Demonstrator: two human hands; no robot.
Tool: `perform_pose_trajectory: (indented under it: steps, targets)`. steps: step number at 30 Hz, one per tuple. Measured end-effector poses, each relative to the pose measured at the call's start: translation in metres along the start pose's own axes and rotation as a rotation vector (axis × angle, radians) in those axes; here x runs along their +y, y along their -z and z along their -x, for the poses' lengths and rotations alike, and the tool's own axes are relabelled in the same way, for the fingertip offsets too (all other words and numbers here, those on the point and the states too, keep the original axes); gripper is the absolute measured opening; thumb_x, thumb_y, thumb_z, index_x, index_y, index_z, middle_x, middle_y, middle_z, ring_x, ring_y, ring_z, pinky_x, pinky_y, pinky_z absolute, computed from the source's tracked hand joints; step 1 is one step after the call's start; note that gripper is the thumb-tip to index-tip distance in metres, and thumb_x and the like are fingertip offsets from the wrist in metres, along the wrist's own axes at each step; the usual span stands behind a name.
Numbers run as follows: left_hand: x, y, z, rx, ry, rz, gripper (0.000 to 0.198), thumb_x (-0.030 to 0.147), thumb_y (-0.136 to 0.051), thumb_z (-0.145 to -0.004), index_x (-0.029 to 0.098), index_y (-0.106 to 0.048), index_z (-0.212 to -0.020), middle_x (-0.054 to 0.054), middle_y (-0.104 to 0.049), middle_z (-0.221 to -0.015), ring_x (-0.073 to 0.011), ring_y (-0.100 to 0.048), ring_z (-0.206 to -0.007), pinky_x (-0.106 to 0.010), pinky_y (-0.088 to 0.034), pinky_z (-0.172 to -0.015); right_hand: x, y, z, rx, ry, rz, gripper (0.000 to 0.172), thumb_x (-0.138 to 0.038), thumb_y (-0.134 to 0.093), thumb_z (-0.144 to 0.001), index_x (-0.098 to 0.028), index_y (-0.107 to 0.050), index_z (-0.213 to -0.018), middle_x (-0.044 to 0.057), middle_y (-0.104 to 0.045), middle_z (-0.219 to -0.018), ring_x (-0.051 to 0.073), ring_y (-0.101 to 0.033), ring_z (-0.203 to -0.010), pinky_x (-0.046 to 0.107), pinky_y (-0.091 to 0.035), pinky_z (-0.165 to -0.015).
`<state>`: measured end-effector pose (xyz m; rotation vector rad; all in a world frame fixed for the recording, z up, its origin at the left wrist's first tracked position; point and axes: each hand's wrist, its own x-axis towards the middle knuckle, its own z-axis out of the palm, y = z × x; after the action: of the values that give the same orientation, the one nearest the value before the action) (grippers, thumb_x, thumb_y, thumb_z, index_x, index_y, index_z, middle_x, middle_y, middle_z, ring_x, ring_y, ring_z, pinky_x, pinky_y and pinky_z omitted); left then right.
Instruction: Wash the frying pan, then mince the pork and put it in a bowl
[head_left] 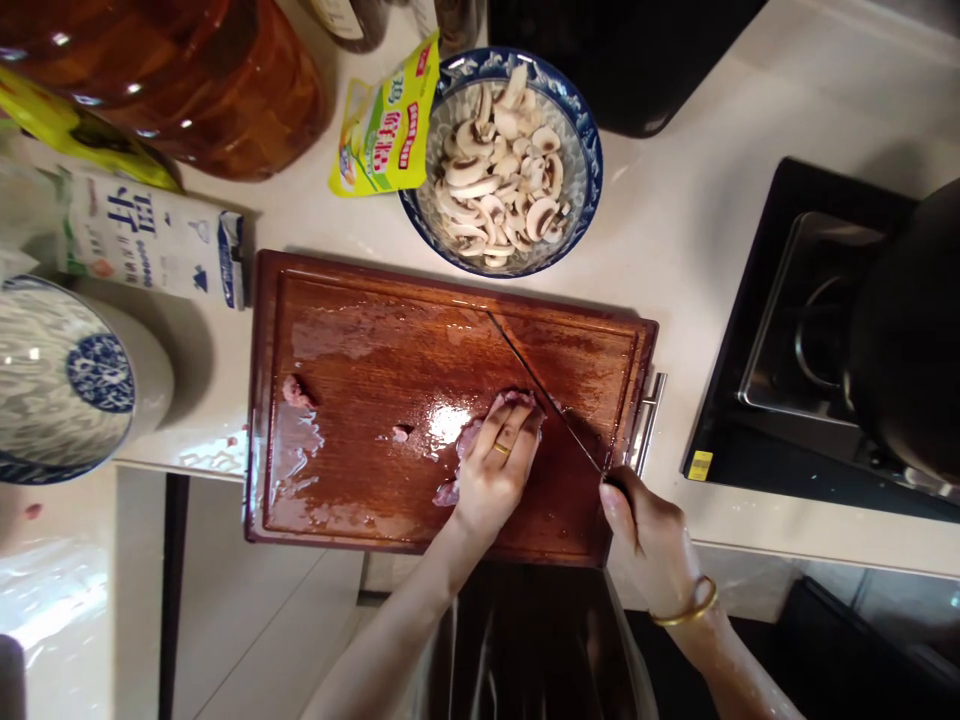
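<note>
A wet wooden cutting board (360, 350) lies on the counter. My left hand (499, 460), with a ring on one finger, presses down on a piece of raw meat (446, 493), its fingers closed over it and covering most of it. In my right hand (649, 535) is the handle of a knife (551, 398). The blade shows edge-on as a thin dark line, slanting up and left across the board, just right of the meat. Two small meat scraps lie apart on the board, a larger scrap (298, 392) near the left edge and a smaller scrap (401, 433) nearer the middle.
Behind the board stands a blue-rimmed bowl (581, 200) of sliced mushrooms (499, 185), a yellow packet (386, 130) leaning on its rim. A patterned bowl (150, 375) and a white packet (154, 235) are at left, below a large amber container (195, 90). A black stove (720, 400) is at right.
</note>
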<state>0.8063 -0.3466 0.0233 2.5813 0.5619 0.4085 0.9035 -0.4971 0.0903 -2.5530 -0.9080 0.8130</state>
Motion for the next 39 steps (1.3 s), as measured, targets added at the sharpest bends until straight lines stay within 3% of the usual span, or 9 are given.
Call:
perform_pose_trajectory:
  steps: [10, 17, 25, 32, 39]
  targets:
    - [-0.002, 0.001, 0.002, 0.046, -0.017, 0.023, 0.025, 0.01, -0.056, -0.084, 0.014, -0.061, -0.108, -0.011, -0.068, -0.106, -0.0228, -0.059, -0.111, -0.036, -0.049, -0.093, 0.003, 0.008, 0.018, -0.059, 0.004, -0.006, 0.037, -0.039, -0.031, -0.096, -0.018, -0.061, -0.088, 0.005, -0.068, -0.063, 0.017, -0.064, -0.052, 0.024, -0.044, -0.049]
    - [0.001, 0.001, -0.004, 0.016, -0.028, -0.034, 0.019, 0.01, -0.057, -0.083, 0.012, -0.063, -0.101, -0.011, -0.068, -0.108, -0.0228, -0.058, -0.111, -0.034, -0.049, -0.093, 0.004, 0.007, 0.026, -0.061, -0.013, -0.058, 0.033, -0.037, -0.033, -0.096, -0.018, -0.059, -0.099, 0.008, -0.073, -0.08, 0.019, -0.07, -0.069, 0.025, -0.05, -0.058]
    - [0.002, 0.002, -0.004, -0.044, -0.031, -0.074, 0.023, 0.009, -0.053, -0.085, 0.013, -0.062, -0.106, -0.01, -0.064, -0.117, -0.0239, -0.05, -0.123, -0.036, -0.046, -0.099, -0.005, 0.0, 0.008, -0.061, -0.038, -0.073, 0.041, -0.042, -0.03, -0.096, -0.017, -0.062, -0.089, 0.005, -0.067, -0.06, 0.018, -0.064, -0.05, 0.024, -0.043, -0.047]
    - [0.001, 0.002, 0.001, -0.026, -0.018, -0.004, 0.027, 0.011, -0.053, -0.086, 0.014, -0.059, -0.113, -0.011, -0.064, -0.118, -0.0225, -0.051, -0.123, -0.035, -0.047, -0.1, -0.012, -0.015, -0.014, 0.002, -0.016, -0.046, 0.044, -0.043, -0.026, -0.096, -0.017, -0.063, -0.095, 0.005, -0.067, -0.061, 0.017, -0.062, -0.047, 0.023, -0.039, -0.042]
    - [-0.001, -0.001, 0.005, 0.042, 0.007, 0.045, 0.036, 0.011, -0.057, -0.084, 0.013, -0.054, -0.12, -0.013, -0.064, -0.117, -0.0228, -0.053, -0.121, -0.036, -0.047, -0.1, -0.009, 0.0, 0.004, 0.002, -0.034, -0.114, 0.04, -0.041, -0.028, -0.096, -0.018, -0.059, -0.088, 0.003, -0.065, -0.06, 0.015, -0.061, -0.047, 0.022, -0.04, -0.045]
